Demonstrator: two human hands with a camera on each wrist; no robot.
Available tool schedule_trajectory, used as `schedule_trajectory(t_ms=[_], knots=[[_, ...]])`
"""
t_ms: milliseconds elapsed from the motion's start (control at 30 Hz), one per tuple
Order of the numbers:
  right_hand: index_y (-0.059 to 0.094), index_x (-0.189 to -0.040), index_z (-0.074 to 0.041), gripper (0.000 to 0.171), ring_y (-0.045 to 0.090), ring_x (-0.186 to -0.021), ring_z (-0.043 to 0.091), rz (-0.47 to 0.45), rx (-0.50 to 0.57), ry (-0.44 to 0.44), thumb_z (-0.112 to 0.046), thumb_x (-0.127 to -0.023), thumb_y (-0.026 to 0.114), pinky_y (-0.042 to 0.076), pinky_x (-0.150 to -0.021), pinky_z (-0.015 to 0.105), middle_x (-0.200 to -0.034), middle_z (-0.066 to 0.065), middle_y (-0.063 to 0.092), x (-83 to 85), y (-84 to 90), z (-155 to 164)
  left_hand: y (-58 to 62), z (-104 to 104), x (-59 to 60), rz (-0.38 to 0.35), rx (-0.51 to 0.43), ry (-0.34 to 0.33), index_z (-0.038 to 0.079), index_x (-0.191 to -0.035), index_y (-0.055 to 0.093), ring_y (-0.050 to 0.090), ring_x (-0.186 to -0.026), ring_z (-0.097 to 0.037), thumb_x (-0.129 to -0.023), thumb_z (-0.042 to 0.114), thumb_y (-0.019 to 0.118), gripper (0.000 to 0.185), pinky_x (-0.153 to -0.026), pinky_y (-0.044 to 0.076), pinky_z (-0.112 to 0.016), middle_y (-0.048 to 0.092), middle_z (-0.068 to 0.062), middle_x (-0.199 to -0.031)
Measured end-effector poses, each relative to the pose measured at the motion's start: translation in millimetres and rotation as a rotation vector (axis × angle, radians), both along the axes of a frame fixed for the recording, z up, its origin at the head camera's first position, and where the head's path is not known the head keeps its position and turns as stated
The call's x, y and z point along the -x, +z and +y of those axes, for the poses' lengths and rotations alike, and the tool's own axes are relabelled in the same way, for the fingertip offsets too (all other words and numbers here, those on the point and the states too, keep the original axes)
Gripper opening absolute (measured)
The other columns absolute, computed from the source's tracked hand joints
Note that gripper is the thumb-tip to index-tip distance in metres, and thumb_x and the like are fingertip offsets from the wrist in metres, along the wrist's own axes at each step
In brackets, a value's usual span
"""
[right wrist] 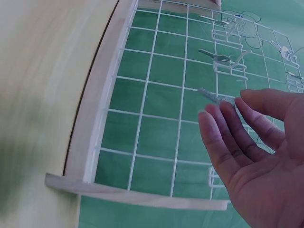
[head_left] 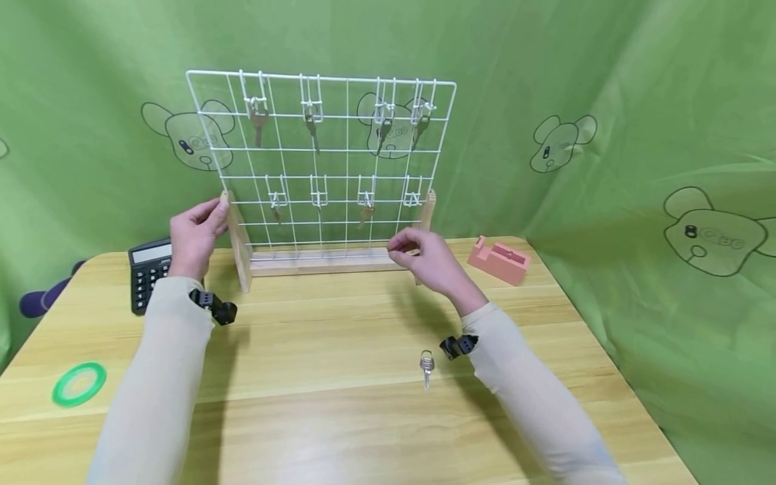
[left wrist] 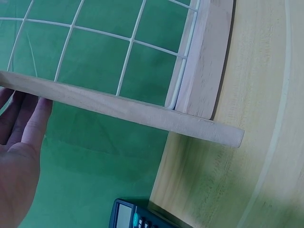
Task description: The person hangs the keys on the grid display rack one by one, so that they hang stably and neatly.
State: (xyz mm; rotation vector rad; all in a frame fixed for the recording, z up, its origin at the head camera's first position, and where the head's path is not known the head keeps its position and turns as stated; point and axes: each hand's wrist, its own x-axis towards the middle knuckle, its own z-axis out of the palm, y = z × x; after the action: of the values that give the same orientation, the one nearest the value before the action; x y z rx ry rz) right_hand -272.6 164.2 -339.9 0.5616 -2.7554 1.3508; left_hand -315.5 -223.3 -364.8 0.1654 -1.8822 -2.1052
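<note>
A white wire grid rack (head_left: 339, 149) stands on a wooden base bar (head_left: 315, 261) at the back of the table, with several keys (head_left: 259, 124) hanging from its hooks. My left hand (head_left: 212, 212) is at the top of the rack's left wooden upright (head_left: 239, 246). In the left wrist view, the fingers (left wrist: 28, 111) lie straight against that upright (left wrist: 118, 107). My right hand (head_left: 400, 244) hovers by the right end of the base bar, fingers relaxed and holding nothing (right wrist: 232, 107). A loose silver key (head_left: 426, 366) lies on the table near my right forearm.
A black calculator (head_left: 148, 269) sits at the table's left back edge, beside the rack. A pink block-shaped holder (head_left: 500, 259) lies to the rack's right. A green tape ring (head_left: 79, 384) rests at the front left. Green cloth hangs behind and to the right.
</note>
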Motion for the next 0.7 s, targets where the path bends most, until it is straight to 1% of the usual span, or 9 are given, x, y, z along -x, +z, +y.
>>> schedule_trajectory(t_ms=[67, 133, 333, 500, 633, 700], knots=[[0.067, -0.107, -0.007, 0.013, 0.061, -0.094, 0.021, -0.010, -0.019, 0.010, -0.010, -0.094, 0.067, 0.058, -0.075, 0.036, -0.100, 0.004, 0.066, -2.5, -3.3, 4.4, 0.6, 0.3, -0.2, 0.002, -0.005, 0.002, -0.002, -0.131, 0.057, 0.061, -0.113, -0.024, -0.089, 0.025, 0.073, 0.053, -0.090, 0.054, -0.021, 0.056, -0.021, -0.131], [0.068, -0.106, -0.006, 0.013, 0.061, -0.094, 0.021, -0.011, -0.035, 0.029, -0.008, -0.094, 0.066, 0.058, -0.076, 0.035, -0.100, 0.005, 0.066, -4.5, -6.9, 8.3, 0.7, 0.5, -0.4, 0.003, -0.007, 0.000, -0.002, -0.131, 0.057, 0.061, -0.113, -0.024, -0.089, 0.025, 0.073, 0.052, -0.090, 0.054, -0.021, 0.056, -0.021, -0.130], [0.068, -0.107, -0.002, 0.016, 0.061, -0.094, 0.021, 0.005, -0.058, 0.087, -0.003, -0.092, 0.066, 0.057, -0.085, 0.034, -0.099, 0.006, 0.066, -11.7, -14.4, 16.4, -0.9, 1.7, 0.1, 0.004, -0.011, 0.001, -0.001, -0.132, 0.057, 0.059, -0.115, -0.026, -0.090, 0.025, 0.072, 0.051, -0.091, 0.054, -0.021, 0.056, -0.020, -0.130], [0.066, -0.114, 0.000, 0.022, 0.061, -0.096, 0.021, -0.024, -0.104, 0.126, -0.003, -0.092, 0.066, 0.056, -0.089, 0.035, -0.104, 0.008, 0.067, -18.8, -21.0, 24.4, -1.6, 2.0, 0.2, -0.004, -0.018, 0.004, 0.000, -0.132, 0.057, 0.059, -0.115, -0.025, -0.090, 0.024, 0.072, 0.051, -0.091, 0.054, -0.021, 0.057, -0.018, -0.129], [0.068, -0.112, -0.002, 0.020, 0.061, -0.097, 0.020, -0.047, -0.128, 0.155, -0.004, -0.092, 0.066, 0.056, -0.092, 0.037, -0.105, 0.010, 0.067, -26.5, -27.4, 32.5, -0.9, 1.8, -0.2, 0.001, -0.025, 0.005, 0.001, -0.132, 0.058, 0.058, -0.115, -0.025, -0.090, 0.023, 0.071, 0.049, -0.092, 0.054, -0.022, 0.059, -0.015, -0.126], [0.069, -0.110, -0.003, 0.018, 0.062, -0.097, 0.020, -0.058, -0.134, 0.172, -0.003, -0.092, 0.067, 0.056, -0.092, 0.038, -0.102, 0.008, 0.068, -29.7, -31.4, 36.7, -0.5, 2.1, 0.3, 0.006, -0.029, 0.007, 0.001, -0.132, 0.058, 0.058, -0.115, -0.025, -0.090, 0.022, 0.071, 0.048, -0.092, 0.054, -0.022, 0.059, -0.014, -0.124]])
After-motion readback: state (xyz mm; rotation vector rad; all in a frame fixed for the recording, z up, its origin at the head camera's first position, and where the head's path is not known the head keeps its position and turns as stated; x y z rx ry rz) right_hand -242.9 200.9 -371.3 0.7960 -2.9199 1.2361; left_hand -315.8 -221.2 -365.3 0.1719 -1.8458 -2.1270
